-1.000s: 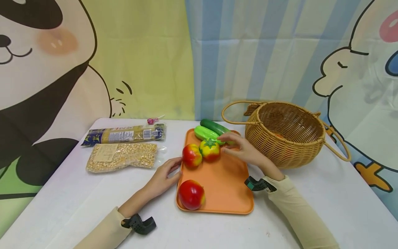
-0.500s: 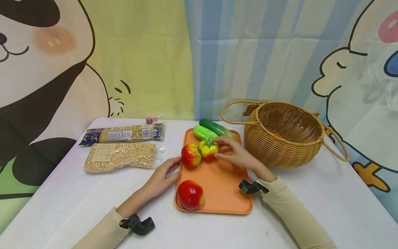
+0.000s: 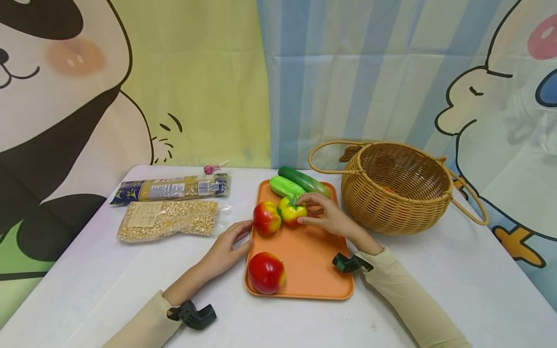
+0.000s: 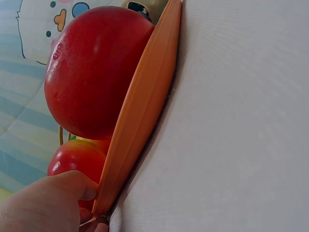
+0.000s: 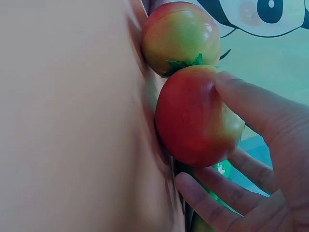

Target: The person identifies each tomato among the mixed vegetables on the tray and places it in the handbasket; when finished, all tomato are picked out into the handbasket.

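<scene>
On the orange tray [image 3: 317, 261] lie a yellow-and-red toy tomato [image 3: 288, 215] with a green star-shaped top, a red-yellow apple-like fruit [image 3: 267, 218] touching it, and a larger red fruit [image 3: 266, 273] near the front corner. My right hand [image 3: 329, 216] grips the tomato, its thumb [image 5: 251, 104] on one side and its fingers round another. At the tray's left rim, my left hand [image 3: 227, 247] pinches the edge, thumb [image 4: 79, 185] on the rim; its fingers are mostly hidden. Two green cucumber-like vegetables, one light [image 3: 285, 186] and one dark [image 3: 303, 180], lie at the tray's back.
A wicker basket [image 3: 393, 210] with upright handles stands right of the tray; something orange shows inside. On the left lie a bag of corn kernels [image 3: 174, 221], a long noodle packet [image 3: 183, 188] and a pink lollipop [image 3: 211, 169]. A printed cloth [image 3: 209, 87] hangs behind the table.
My right hand has moved left from beside the tomato and closed its fingers round it. The tomato has tilted slightly. My left hand has stayed at the tray's edge.
</scene>
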A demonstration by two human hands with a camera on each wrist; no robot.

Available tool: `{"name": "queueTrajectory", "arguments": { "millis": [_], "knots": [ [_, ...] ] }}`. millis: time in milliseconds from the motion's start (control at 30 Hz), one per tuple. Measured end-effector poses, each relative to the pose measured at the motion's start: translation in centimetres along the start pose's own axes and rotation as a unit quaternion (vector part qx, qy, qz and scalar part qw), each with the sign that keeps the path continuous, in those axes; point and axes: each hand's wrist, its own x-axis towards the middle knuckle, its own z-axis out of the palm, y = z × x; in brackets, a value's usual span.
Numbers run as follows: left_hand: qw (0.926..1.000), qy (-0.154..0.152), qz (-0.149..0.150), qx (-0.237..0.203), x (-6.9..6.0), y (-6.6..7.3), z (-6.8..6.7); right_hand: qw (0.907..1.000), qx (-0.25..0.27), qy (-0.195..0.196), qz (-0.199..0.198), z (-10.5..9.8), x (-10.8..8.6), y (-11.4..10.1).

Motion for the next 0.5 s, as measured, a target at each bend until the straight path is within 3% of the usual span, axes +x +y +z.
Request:
{"name": "queueTrajectory", "arguments": {
  "millis": [167,500],
  "knots": [
    [1.0,0.0,-0.006,0.0,0.08,0.03,0.0,0.9997,0.011,0.007,0.02,0.03,-0.11,-0.17],
    [0.9999,0.0,-0.01,0.004,0.02,0.14,-0.05,0.9998,-0.001,-0.001,0.022,-0.25,-0.18,-0.11]
  ]
}}
